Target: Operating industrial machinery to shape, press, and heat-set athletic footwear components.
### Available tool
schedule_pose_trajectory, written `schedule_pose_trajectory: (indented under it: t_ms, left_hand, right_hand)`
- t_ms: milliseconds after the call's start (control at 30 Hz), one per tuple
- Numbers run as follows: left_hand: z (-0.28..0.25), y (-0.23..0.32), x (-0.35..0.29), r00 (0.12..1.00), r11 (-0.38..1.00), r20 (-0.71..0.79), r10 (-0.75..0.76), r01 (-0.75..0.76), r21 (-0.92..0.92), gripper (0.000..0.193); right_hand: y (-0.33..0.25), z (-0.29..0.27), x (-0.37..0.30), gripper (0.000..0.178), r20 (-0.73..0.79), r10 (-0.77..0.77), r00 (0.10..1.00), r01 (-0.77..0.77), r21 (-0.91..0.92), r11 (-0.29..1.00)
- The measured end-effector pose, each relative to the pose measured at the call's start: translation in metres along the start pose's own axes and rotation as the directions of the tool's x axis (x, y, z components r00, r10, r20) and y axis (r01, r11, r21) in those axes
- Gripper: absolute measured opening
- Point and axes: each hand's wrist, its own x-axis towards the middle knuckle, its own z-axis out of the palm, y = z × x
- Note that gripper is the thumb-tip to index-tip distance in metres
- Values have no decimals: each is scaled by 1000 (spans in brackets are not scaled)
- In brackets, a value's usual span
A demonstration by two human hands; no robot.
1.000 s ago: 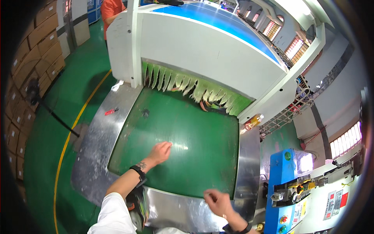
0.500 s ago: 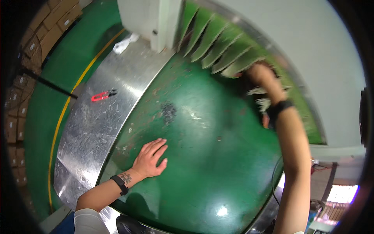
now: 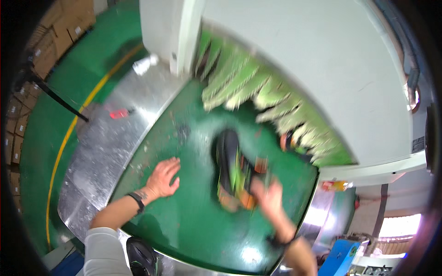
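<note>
Right hand now back from the flaps, gripping a blurred dark shoe; left hand flat, fingers spread, on green bench. Red tool beside.

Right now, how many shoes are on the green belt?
1 for sure: a blurred black shoe with green and orange trim, at the right hand. An orange shape under the hanging green strips may be another, mostly hidden.

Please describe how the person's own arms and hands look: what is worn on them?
Both hands are bare, with no gloves. The left hand has a dark band at its wrist and a light grey sleeve pushed up the forearm. The right hand is motion-blurred; a dark band shows at its wrist too.
</note>
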Motion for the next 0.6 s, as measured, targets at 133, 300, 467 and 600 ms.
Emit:
schedule_pose_trajectory:
  t_ms: [133, 300, 467, 600]
  left_hand:
    - [17, 22, 19, 999, 998, 25, 45, -44, -33, 48]
    - [-30, 212, 27, 826, 601, 563, 18, 441, -666, 75]
    - [-31, 381, -49, 671, -107, 590, 449, 696, -710, 114]
    - [-69, 510, -81, 555, -243, 344, 758, 729, -640, 88]
  right_hand:
    - [-3, -35, -277, 33, -113, 686, 719, -625, 325, 710]
    - [-100, -136, -477, 33, -335, 782, 525, -545, 573, 612]
    - [-116, -158, -516, 55, -631, 530, 567, -460, 292, 839]
    - [-158, -148, -565, 67, -447, 595, 667, -317, 553, 770]
